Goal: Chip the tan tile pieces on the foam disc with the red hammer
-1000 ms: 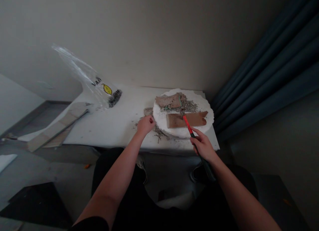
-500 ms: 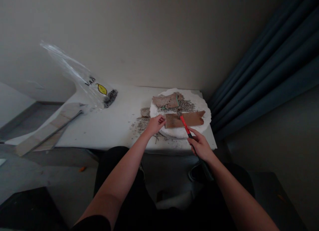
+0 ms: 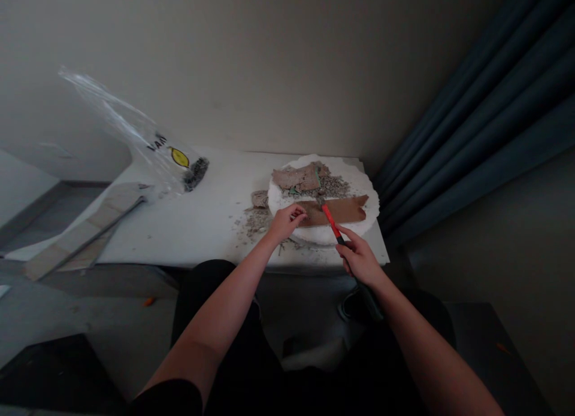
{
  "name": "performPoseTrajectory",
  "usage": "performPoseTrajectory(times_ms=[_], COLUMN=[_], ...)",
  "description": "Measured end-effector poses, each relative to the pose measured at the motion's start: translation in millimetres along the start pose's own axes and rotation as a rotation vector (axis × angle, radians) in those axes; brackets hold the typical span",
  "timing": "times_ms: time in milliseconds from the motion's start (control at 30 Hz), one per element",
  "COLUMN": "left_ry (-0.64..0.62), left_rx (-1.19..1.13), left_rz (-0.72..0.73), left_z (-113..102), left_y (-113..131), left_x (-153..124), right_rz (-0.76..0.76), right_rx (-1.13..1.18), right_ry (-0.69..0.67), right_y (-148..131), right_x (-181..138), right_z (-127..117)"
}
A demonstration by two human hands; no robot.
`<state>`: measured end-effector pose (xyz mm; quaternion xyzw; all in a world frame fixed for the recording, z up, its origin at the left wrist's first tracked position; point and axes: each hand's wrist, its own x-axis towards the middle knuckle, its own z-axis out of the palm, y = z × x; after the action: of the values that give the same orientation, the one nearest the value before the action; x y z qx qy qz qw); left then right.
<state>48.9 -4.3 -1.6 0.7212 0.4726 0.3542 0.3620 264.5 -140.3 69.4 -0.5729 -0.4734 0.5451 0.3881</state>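
Note:
My right hand (image 3: 362,260) is wrapped around the red and black handle of a hammer (image 3: 331,219). The hammer's small head rests at the far edge of a flat brown strip (image 3: 344,212), which looks like board or cardboard. Over the strip's left end, my left hand (image 3: 287,220) has its fingers pinched together; whatever is between them is too small to make out. The strip lies on a round white slab (image 3: 371,215) with a rough edge. Behind it are a cracked grey-brown piece (image 3: 296,178) and a heap of crumbled fragments (image 3: 335,187).
Debris (image 3: 256,221) and a broken lump (image 3: 259,199) lie left of the slab on the white table (image 3: 215,224). A clear plastic bag (image 3: 148,143) with dark bits inside stands further left, near long flat strips (image 3: 90,230). A blue curtain (image 3: 476,117) hangs at the right.
My left hand has moved right, from beside the brown strip to over its left end. The hammer stays in my right hand, nearly in place. The view has shifted slightly.

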Motion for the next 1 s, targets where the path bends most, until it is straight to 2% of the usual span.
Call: performPoseTrajectory(times_ms=[1000], left_ry=[-0.039], left_rx=[0.053], left_rz=[0.049], left_z=[-0.7], left_y=[0.4], left_x=[0.6], right_rz=[-0.015], right_rx=[-0.034], right_ry=[-0.008], right_y=[5.1], right_x=[1.6], right_z=[-2.0])
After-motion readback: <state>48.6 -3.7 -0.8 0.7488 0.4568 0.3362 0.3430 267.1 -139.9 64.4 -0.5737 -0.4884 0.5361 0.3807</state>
